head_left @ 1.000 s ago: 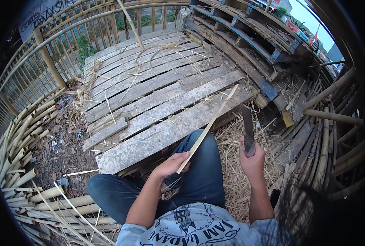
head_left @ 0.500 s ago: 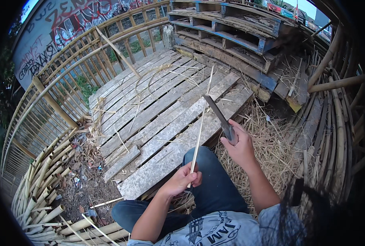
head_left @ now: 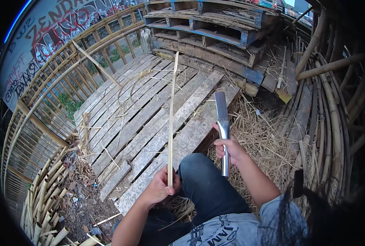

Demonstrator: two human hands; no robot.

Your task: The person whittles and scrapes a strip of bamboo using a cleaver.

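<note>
Left hand (head_left: 160, 189) closed round thin pale bamboo strip (head_left: 171, 119), upright over grey plank deck (head_left: 149, 123); right hand (head_left: 228, 151) gripping flat steel blade (head_left: 222, 125). Best kept steady, edge angled away from fingers.

Two bare hands: left hand (head_left: 160, 189), right hand (head_left: 228, 148). One long bamboo strip (head_left: 171, 119). One metal-handled blade (head_left: 222, 125). Two stacked wooden pallets (head_left: 215, 24). One plank deck (head_left: 149, 119). One curved bamboo railing (head_left: 47, 98). One bundle of bamboo poles (head_left: 47, 205).
</note>
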